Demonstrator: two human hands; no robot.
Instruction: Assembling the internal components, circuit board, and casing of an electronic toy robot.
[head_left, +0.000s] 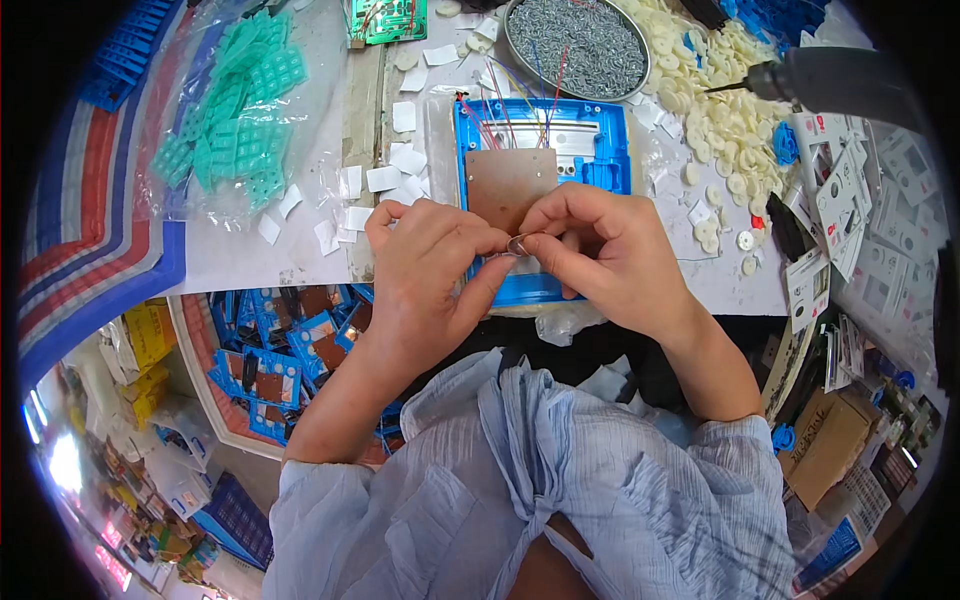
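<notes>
In front of me a blue plastic casing lies on the work table, with a brown circuit board set in it. Thin red, blue and yellow wires rise from the board's far edge. Above the casing's near part, my left hand and my right hand meet fingertip to fingertip. Both are closed in a pinch on a small thin wire loop; its exact kind is too small to make out. My fingers hide part of the board and the casing's near side.
Beyond the casing stands a round metal tray of screws. Cream plastic discs and a dark electric screwdriver are at the right. Green rubber keypads and white paper squares lie left. Below, a bin holds blue assemblies.
</notes>
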